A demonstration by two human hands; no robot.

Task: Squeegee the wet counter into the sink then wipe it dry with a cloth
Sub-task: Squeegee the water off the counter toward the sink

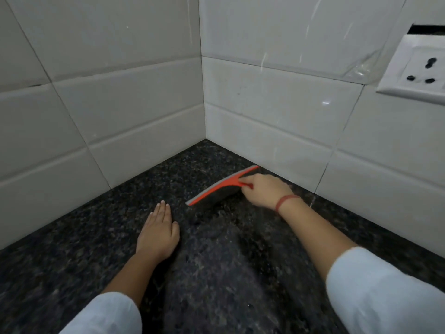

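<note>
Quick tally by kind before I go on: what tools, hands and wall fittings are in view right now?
Squeegees: 1 (squeegee, in the right hand)
Hands: 2 (left hand flat on the counter)
Wall sockets: 1 (socket)
Cloths: 0
Total: 4

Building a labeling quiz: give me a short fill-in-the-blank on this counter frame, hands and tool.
1. The red squeegee is held by the ____ hand.
2. The left hand lies ____ on the dark counter, holding nothing.
3. The socket is mounted on the tiled ____.
4. A red band circles the right ____.

Missing words: right; flat; wall; wrist
</note>
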